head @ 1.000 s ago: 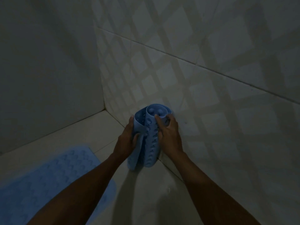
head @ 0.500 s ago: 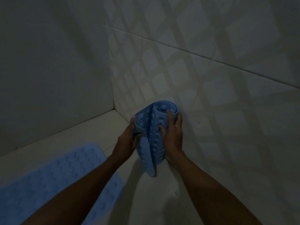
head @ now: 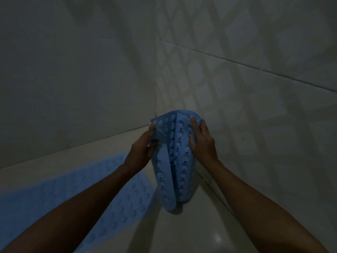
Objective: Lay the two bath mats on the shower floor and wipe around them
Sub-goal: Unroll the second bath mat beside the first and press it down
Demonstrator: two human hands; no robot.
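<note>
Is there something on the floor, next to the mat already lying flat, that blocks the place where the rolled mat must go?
Nothing visible does. The rolled mat, gripped by the left hand and right hand, hangs over bare floor beside the flat mat.

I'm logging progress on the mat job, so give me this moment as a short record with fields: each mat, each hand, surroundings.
rolled mat: blue, with suction cups and holes, partly unrolled, held upright near the wall corner
flat mat: blue, lying on the shower floor at lower left
left hand: grip on the roll's loose outer flap
right hand: grip on the roll's right side, near the top
walls: plain tile at left, diamond-patterned tile at right
light: dim
wiping cloth: none visible
</note>
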